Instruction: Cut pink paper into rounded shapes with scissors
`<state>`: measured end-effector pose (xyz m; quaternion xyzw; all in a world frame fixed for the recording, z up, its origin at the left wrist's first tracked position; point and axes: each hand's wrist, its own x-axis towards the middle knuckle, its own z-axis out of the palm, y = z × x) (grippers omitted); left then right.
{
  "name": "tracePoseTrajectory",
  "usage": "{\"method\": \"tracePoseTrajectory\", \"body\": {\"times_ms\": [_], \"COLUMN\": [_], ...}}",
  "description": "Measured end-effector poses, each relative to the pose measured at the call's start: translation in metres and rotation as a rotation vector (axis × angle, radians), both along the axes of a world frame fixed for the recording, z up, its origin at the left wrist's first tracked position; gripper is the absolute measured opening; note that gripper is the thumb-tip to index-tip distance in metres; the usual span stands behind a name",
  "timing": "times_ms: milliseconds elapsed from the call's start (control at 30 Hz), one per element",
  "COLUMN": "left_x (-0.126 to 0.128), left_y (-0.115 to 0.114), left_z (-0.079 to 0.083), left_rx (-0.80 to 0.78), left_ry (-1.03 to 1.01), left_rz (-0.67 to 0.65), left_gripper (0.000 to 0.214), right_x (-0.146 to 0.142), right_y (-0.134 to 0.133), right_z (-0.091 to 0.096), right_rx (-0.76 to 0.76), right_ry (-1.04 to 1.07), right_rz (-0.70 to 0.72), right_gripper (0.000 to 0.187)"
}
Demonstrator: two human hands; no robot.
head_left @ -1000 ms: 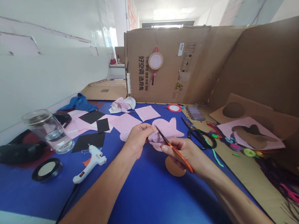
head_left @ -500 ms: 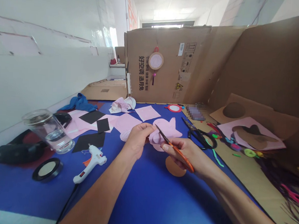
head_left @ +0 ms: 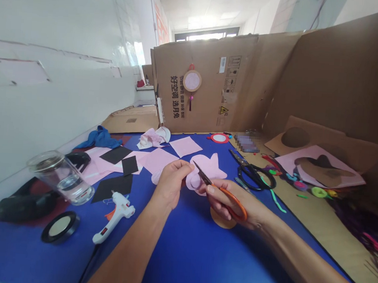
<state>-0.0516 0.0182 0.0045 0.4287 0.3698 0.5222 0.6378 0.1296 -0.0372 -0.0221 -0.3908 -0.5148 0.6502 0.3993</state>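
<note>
Low over the blue table (head_left: 174,261), the left hand (head_left: 169,183) has its thumb and pointer finger pinched together on the edge of a pink paper (head_left: 210,164). The right hand (head_left: 224,198) has its fingers curled round the handles of the orange scissors (head_left: 240,207). The pink paper is between the two hands and has pointy tips on its right side. The dark blades reach over it toward the left thumb; I cannot tell how far apart they are. Under the right hand lies a brown round card (head_left: 222,222).

Left of the left arm are a white glue gun (head_left: 114,218), a black ring (head_left: 60,227) with a pale middle, and a glass jar (head_left: 66,180) with water in it. A bit farther back are black papers (head_left: 114,188) and big black-handled scissors (head_left: 257,177).

At the back stands a big brown box (head_left: 207,108). Its large black words run downward and say 好空调 选月兔. Smaller words beside them say 节能 静音 健康 环保 智能. It also has a yellow warning triangle (head_left: 224,110), little black pictures (head_left: 233,71) and a white label (head_left: 223,65), too small to read. A round tag (head_left: 192,80) hangs on it. Far behind, the red wall letters (head_left: 161,23) are too slanted to read.
</note>
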Motion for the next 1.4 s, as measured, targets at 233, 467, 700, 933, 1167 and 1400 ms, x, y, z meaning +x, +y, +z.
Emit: {"method": "tracePoseTrajectory", "body": {"times_ms": [233, 467, 700, 933, 1167, 1400], "left_x": [0.000, -0.002, -0.002, -0.002, -0.002, -0.002], "left_y": [0.000, 0.003, 0.005, 0.006, 0.004, 0.006], "left_z": [0.001, -0.002, -0.007, -0.007, -0.006, -0.010], "left_rx": [-0.021, -0.047, -0.043, -0.063, -0.071, -0.076], "left_ry": [0.021, 0.018, 0.026, 0.054, 0.064, 0.109], "left_rz": [0.023, 0.032, 0.023, 0.033, 0.023, 0.025], "left_gripper": [0.025, 0.023, 0.023, 0.021, 0.023, 0.024], "right_x": [0.000, 0.001, 0.000, -0.003, -0.004, -0.004], "right_y": [0.002, 0.002, 0.002, 0.002, 0.002, 0.003], "right_z": [-0.004, -0.004, -0.004, -0.001, 0.000, -0.003], "right_rx": [-0.008, -0.029, -0.030, -0.047, -0.037, -0.071], "right_ry": [-0.002, -0.038, -0.060, -0.109, -0.127, -0.099], "right_rz": [0.009, -0.003, -0.012, -0.037, -0.056, -0.056], "right_gripper": [0.058, 0.058, 0.058, 0.064, 0.061, 0.053]}}
